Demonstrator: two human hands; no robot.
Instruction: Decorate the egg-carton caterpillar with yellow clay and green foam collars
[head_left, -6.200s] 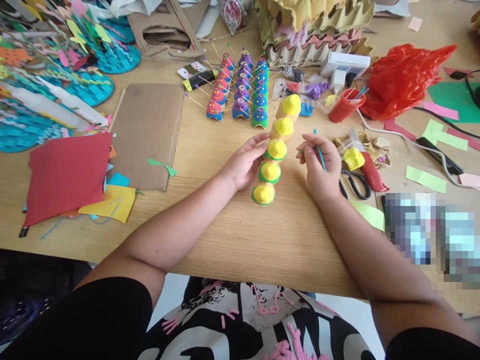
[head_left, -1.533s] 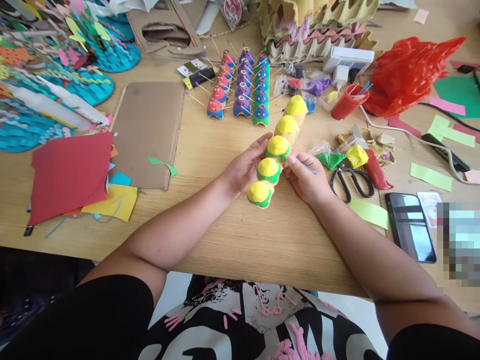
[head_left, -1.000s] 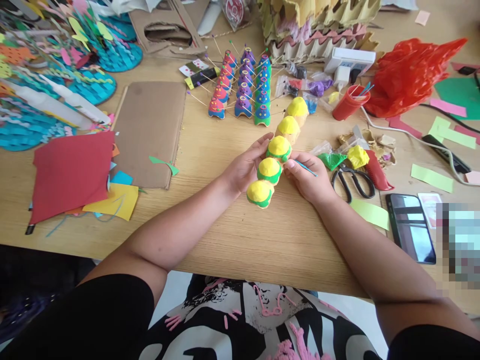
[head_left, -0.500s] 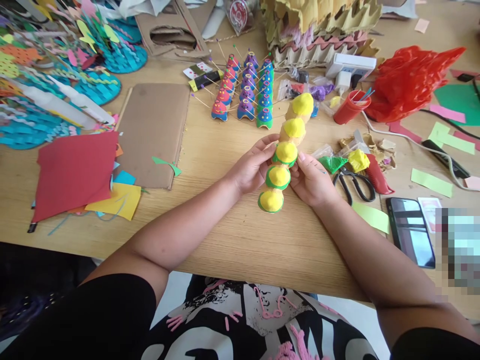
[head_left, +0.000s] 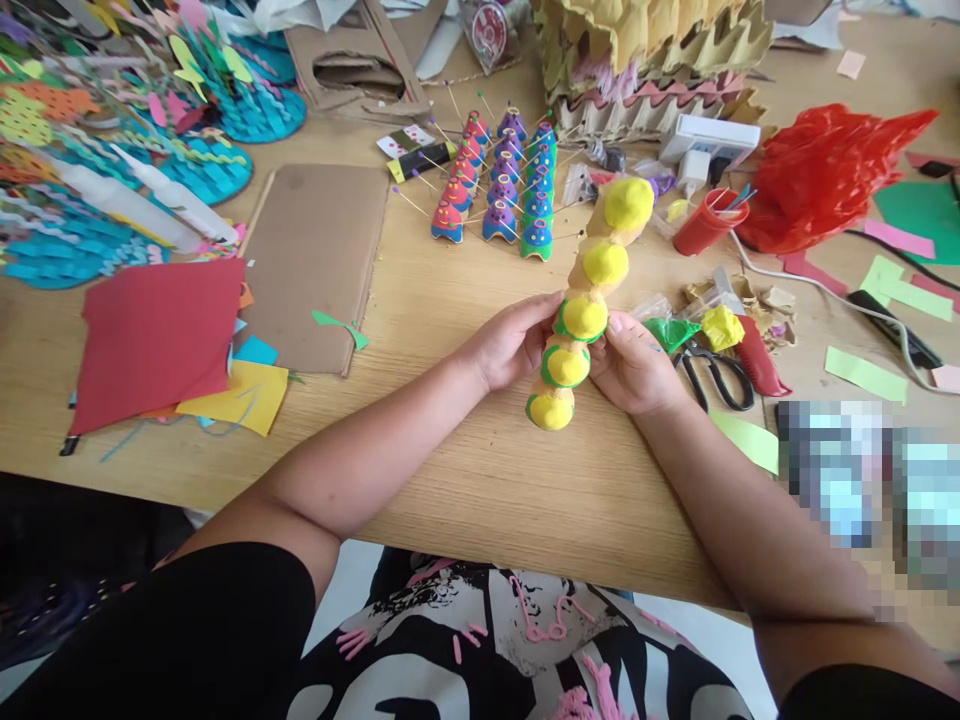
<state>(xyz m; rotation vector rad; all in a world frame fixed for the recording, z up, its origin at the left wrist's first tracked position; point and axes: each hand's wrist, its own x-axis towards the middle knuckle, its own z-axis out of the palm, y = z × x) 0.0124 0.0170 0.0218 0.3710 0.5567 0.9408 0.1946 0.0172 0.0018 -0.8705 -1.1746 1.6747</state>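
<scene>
A strip of egg-carton bumps (head_left: 585, 318) is held up over the table between both hands. Yellow covers the top of each bump, and green rings the lower three; the upper two show bare carton at their sides. My left hand (head_left: 517, 345) grips the strip's left edge near the middle bump. On the right edge, my right hand (head_left: 637, 365) pinches it at about the same height. Beyond it stand three painted strips with pins stuck in them: red and blue (head_left: 459, 185), purple (head_left: 504, 180), and green and blue (head_left: 538, 195).
Black scissors (head_left: 716, 375), green clay (head_left: 671, 332) and yellow clay (head_left: 722, 327) lie right of my right hand. A red cup (head_left: 701, 225) and red plastic bag (head_left: 817, 175) are behind them. Cardboard (head_left: 311, 265) and red paper (head_left: 161, 335) lie left.
The far end of the strip has tilted slightly up toward the camera, and its upper bumps look larger. Both hands keep their hold. The whole view has shifted a little.
</scene>
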